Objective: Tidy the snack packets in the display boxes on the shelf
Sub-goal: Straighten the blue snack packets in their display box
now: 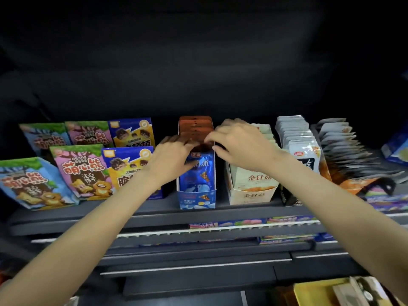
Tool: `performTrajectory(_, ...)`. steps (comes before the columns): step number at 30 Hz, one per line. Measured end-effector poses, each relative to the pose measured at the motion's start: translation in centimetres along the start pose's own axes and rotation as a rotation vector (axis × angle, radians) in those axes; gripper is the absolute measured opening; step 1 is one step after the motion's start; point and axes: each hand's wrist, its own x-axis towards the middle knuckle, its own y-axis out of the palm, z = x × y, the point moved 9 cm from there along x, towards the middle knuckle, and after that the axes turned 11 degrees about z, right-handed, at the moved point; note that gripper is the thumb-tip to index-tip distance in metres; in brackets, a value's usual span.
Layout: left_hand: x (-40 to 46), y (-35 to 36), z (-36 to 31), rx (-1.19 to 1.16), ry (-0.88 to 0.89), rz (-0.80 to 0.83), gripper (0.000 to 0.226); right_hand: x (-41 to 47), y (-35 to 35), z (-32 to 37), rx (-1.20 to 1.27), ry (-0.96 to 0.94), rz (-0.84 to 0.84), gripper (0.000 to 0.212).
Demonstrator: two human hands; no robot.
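A narrow blue and white display box (197, 198) stands in the middle of the dark shelf. It holds a blue packet (199, 171) at the front and a row of brown packets (195, 125) behind. My left hand (171, 159) reaches into the box from the left, its fingers touching the tops of the packets and its thumb against the blue one. From the right, my right hand (240, 145) comes in with its fingertips on the packet tops at the box's right wall. Motion blur hides whether either hand pinches a packet.
Colourful biscuit bags (80, 171) stand to the left of the box. A cream display box (251, 189), a box of white packets (303, 151) and a slanted orange box of grey packets (348, 149) stand to the right. Lower shelves (198, 259) run below.
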Motion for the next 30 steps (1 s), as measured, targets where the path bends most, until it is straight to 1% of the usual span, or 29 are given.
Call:
performTrajectory(3, 0.1, -0.3, 0.5, 0.028, -0.036, -0.012, 0.052, 0.4, 0.9, -1.3, 0.076, 0.043, 0.052, 0.022)
performTrajectory(6, 0.0, -1.1, 0.4, 0.014, -0.027, -0.026, 0.047, 0.9, 1.4, -2.2, 0.167, 0.077, 0.097, 0.027)
performTrajectory(8, -0.2, -1.7, 0.2, 0.018, -0.014, -0.053, 0.04, 1.0, 1.4, -2.2, 0.154, 0.068, 0.114, 0.028)
performTrajectory(11, -0.8, -1.9, 0.2, 0.032, -0.001, -0.064, 0.031, 1.0, 0.7, -1.2, 0.06, 0.018, 0.047, 0.022)
performTrajectory(14, -0.9, -1.7, -0.1, 0.081, 0.008, -0.082, 0.037, 0.6, -0.4, 0.3, -0.024, -0.008, -0.059, 0.016)
performTrajectory(16, -0.5, -1.2, -0.3, 0.082, -0.009, -0.05, 0.042, 0.1, -1.1, 1.5, -0.058, -0.008, -0.121, 0.015)
performTrajectory(19, 0.0, -0.2, 0.0, 0.145, -0.057, 0.006, 0.05, -1.2, -1.3, 2.9, -0.011, 0.043, -0.179, 0.014)
performTrajectory(21, 0.0, -0.2, 0.2, 0.161, -0.064, -0.01, 0.05, -2.1, -0.4, 3.5, 0.081, 0.135, -0.197, 0.02)
performTrajectory(22, -0.1, -0.6, 0.2, 0.151, -0.057, -0.029, 0.048, -2.4, 0.4, 3.6, 0.119, 0.189, -0.198, 0.027)
performTrajectory(26, -1.2, -2.5, -0.6, 0.089, 0.023, -0.152, 0.027, -3.1, 3.5, 3.5, 0.187, 0.373, -0.144, 0.064)
performTrajectory(28, -2.1, -3.0, -1.1, 0.022, 0.067, -0.152, 0.021, -3.2, 3.7, 3.4, 0.219, 0.418, -0.149, 0.07)
performTrajectory(30, -2.8, -3.2, -0.8, -0.109, 0.065, -0.136, 0.018, -3.2, 3.6, 3.4, 0.256, 0.424, -0.16, 0.068)
